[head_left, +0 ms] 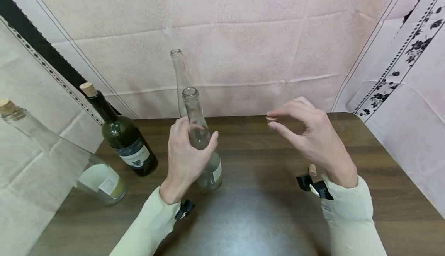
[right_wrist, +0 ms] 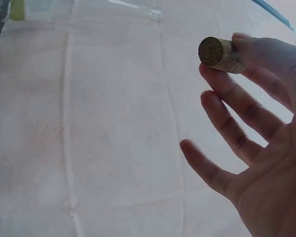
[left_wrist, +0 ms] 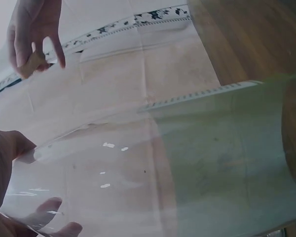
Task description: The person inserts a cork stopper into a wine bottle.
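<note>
My left hand (head_left: pixel 185 151) grips a clear glass bottle (head_left: pixel 210 167) around its body, below the shoulder. The bottle stands upright on the table with an open mouth and a pale label low down. In the left wrist view, fingers show through the glass (left_wrist: pixel 103 163). Off to the right, my right hand (head_left: pixel 309 128) pinches a cork (head_left: pixel 271 119) between thumb and fingertips, raised above the table. The right wrist view shows one round end of this cork (right_wrist: pixel 222 54), with the other fingers spread beneath.
Behind the gripped bottle stands another uncorked clear bottle (head_left: pixel 179 70). On the left are a corked dark green bottle (head_left: pixel 119 132) and a corked clear bottle (head_left: pixel 101 178). A second cork (head_left: pixel 312 169) is on the wooden table (head_left: pixel 264 209) by my right wrist. Pale cloth (head_left: pixel 243 55) hangs behind.
</note>
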### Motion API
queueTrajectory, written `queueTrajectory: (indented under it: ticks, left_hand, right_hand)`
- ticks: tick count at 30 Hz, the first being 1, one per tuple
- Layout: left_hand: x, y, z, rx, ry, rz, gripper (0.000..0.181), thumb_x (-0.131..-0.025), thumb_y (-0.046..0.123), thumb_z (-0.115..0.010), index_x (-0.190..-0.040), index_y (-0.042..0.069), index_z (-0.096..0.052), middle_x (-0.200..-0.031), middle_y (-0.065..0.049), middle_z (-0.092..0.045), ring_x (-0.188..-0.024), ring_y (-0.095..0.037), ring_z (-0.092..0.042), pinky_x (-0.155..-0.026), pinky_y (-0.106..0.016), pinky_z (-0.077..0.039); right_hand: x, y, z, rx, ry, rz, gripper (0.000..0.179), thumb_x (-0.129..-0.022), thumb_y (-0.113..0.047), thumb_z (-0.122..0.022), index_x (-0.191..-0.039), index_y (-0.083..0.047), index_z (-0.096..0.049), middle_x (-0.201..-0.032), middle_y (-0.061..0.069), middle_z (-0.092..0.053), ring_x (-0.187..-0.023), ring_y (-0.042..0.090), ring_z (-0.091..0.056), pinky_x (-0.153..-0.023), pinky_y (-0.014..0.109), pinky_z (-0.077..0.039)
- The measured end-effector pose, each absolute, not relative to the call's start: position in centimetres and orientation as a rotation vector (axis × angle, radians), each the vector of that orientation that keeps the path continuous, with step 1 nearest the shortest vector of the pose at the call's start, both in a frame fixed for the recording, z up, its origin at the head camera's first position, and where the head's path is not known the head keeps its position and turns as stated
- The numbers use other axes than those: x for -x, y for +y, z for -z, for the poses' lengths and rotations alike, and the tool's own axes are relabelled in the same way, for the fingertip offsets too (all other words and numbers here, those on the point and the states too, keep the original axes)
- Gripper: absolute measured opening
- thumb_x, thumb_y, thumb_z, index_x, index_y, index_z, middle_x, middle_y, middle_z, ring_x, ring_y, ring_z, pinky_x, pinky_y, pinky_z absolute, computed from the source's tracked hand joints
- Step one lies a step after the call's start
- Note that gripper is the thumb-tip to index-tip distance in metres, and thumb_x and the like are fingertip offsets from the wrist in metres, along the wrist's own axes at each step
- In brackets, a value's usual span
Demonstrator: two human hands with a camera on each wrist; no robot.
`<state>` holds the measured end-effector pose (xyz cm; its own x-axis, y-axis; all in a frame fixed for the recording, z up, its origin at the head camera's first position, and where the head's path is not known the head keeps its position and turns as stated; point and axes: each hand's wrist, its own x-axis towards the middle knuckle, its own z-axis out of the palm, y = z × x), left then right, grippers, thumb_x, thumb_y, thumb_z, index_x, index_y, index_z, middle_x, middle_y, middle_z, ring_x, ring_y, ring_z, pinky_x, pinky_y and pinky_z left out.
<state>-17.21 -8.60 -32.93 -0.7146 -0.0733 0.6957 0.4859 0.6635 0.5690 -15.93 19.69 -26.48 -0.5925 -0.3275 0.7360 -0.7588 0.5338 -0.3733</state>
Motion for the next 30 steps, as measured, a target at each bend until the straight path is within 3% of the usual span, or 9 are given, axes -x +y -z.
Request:
queueTrajectory:
  ticks: [18,25,30]
  left_hand:
    - [15.4,-5.1,31.9,0.412,-2.244,1.050,0.028,-0.082,0.042,-0.080,-0.083,0.016,-0.069,-0.110,0.001,-0.064,-0.107,-0.021,-0.054,-0.092,-0.038,-0.046]
    - [14.7,-3.7,31.7,0.490,-2.274,1.064,0.027,-0.081,0.044,-0.081,-0.084,0.019,-0.070,-0.114,0.001,-0.066,-0.112,-0.018,-0.054,-0.095,-0.039,-0.045]
    - [14.3,-3.3,31.4,0.585,-2.342,1.070,0.029,-0.084,0.049,-0.077,-0.087,0.021,-0.070,-0.116,0.005,-0.065,-0.115,-0.015,-0.052,-0.098,-0.039,-0.044]
  right_hand:
    - [14.3,15.0,24.5,-0.901,-1.820,-1.178,0.023,-0.082,0.003,-0.079,-0.105,-0.002,-0.077,-0.094,0.007,-0.077,-0.096,0.013,-0.063,-0.092,0.028,-0.048]
    - [13.6,12.8,24.1,-0.842,-1.565,-1.389,0.017,-0.084,0.001,-0.078,-0.100,0.008,-0.075,-0.094,-0.001,-0.077,-0.094,0.021,-0.063,-0.094,0.035,-0.047]
    - [13.4,11.5,23.9,-0.832,-1.373,-1.559,0.021,-0.085,0.000,-0.079,-0.098,0.014,-0.072,-0.099,0.005,-0.078,-0.095,0.025,-0.062,-0.092,0.035,-0.048]
